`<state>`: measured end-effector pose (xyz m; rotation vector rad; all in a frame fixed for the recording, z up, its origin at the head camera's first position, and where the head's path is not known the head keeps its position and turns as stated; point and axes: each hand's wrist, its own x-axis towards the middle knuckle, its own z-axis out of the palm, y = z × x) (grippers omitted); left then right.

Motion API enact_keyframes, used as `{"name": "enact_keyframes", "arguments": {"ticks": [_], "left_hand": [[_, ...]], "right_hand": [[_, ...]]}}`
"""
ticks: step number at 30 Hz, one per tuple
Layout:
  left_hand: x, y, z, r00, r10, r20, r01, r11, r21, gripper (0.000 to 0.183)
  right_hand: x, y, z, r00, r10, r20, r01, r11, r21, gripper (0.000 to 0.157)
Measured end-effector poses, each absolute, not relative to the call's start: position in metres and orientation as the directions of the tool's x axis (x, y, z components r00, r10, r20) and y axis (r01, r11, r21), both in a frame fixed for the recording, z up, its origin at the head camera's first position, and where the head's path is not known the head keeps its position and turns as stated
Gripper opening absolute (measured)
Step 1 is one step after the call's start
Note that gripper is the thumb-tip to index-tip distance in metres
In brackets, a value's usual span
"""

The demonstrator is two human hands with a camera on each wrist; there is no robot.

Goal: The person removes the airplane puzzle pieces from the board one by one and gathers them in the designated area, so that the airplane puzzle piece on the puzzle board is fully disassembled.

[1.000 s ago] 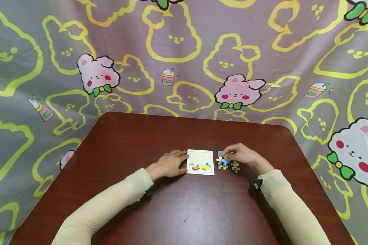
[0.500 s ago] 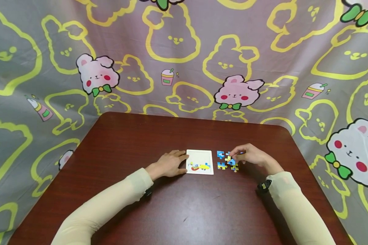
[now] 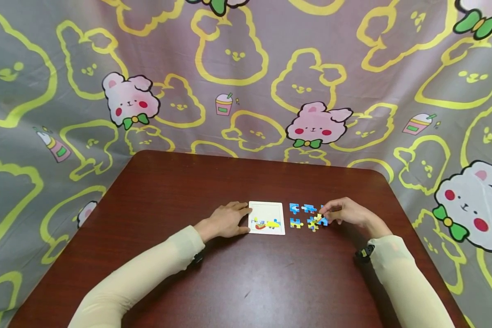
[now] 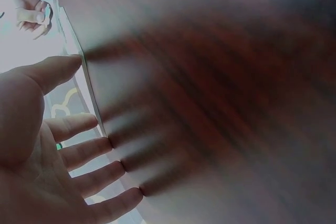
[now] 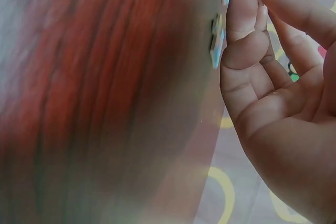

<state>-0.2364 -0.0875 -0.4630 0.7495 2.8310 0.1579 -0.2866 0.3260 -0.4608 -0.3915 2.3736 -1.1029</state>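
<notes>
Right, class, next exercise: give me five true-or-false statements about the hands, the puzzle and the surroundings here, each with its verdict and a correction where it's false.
1. The right hand pinches a puzzle piece. True.
2. The left hand is also holding a piece. False: its outstretched fingers touch the left edge of the puzzle board.
3. Loose pieces lie on the table to the right of the puzzle board. True.
4. The puzzle board is completely filled with picture. False: only its lower part shows coloured picture; the upper part is blank.
5. The cloth behind the table is printed with cartoon animals. True.
</notes>
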Motion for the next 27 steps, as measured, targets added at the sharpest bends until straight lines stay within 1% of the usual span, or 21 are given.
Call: {"name": "enact_keyframes", "arguments": {"ticks": [6,13,21,27], "left_hand": [[-0.236,-0.087,-0.464,-0.849,0.498,-0.176,0.476,0.866,0.154,0.068],[-0.236,-0.087,-0.464,-0.847,0.502,-0.176,0.481,0.864,0.151,0.068],[-0.237,-0.088,-0.464,-0.842,0.510,-0.176,0.490,0.860,0.144,0.068],[-0.237,-0.087,-0.463,-0.843,0.506,-0.182,0.487,0.862,0.140,0.068]], "right_hand": [[-0.285,0.335,-0.465,-0.842,-0.436,-0.318,-0.043,0.642,-0.765,0.022],[-0.284,0.341,-0.465,-0.839,-0.452,-0.304,-0.067,0.639,-0.766,0.022],[-0.283,0.344,-0.466,-0.845,-0.426,-0.323,-0.047,0.660,-0.749,0.023],[-0.283,0.343,-0.465,-0.850,-0.427,-0.309,-0.071,0.675,-0.734,0.021]]}}
